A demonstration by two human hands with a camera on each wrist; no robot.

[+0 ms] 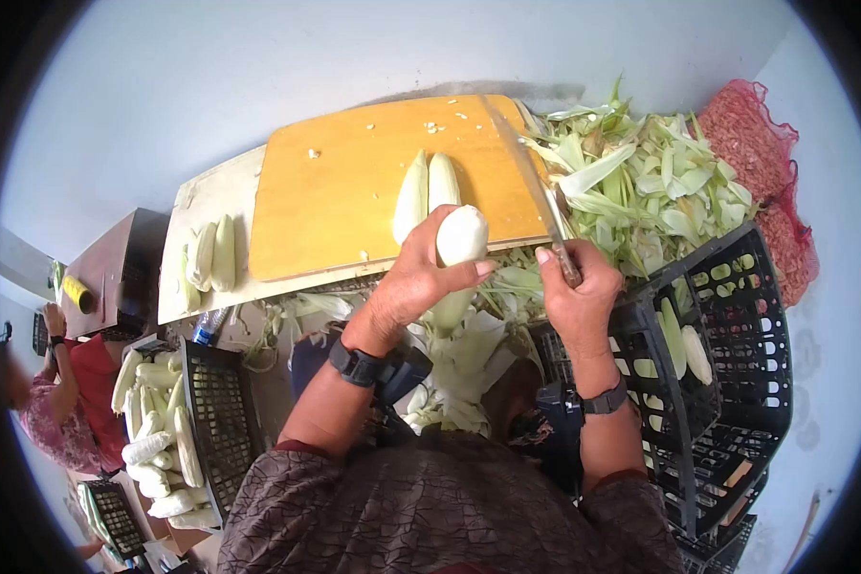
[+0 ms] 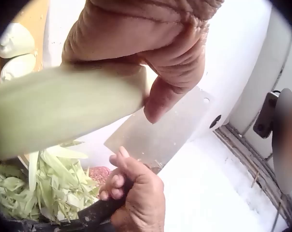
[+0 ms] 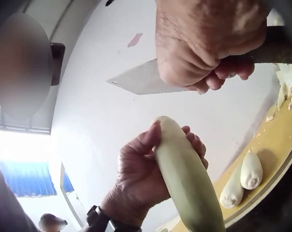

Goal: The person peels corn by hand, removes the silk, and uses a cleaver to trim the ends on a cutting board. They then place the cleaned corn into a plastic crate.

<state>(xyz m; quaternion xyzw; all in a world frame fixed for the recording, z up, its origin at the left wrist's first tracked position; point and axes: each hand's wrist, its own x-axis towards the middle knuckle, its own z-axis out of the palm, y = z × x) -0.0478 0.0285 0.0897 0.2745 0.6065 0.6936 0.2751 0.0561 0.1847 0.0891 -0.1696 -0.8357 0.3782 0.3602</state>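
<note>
My left hand point(image 1: 413, 282) grips a pale green ear of corn point(image 1: 462, 236), its cut end turned up toward the head camera. In the right wrist view, the thumb and fingers wrap around the ear's upper part. My right hand point(image 1: 584, 295) holds a cleaver point(image 2: 155, 135) by its dark handle point(image 2: 100, 210). The blade extends over the right side of an orange cutting board point(image 1: 335, 191), apart from the corn. Two more ears of corn point(image 3: 252, 170) lie side by side on the board, just beyond my left hand.
Stripped husks point(image 1: 651, 172) are heaped right of the board, beside red mesh sacks point(image 1: 751, 143). More ears point(image 1: 223, 253) lie on the pale board at left. Black crates point(image 1: 727, 383) stand at right; another crate point(image 1: 215, 383) adjoins piled corn. Another person point(image 1: 77, 402) is at far left.
</note>
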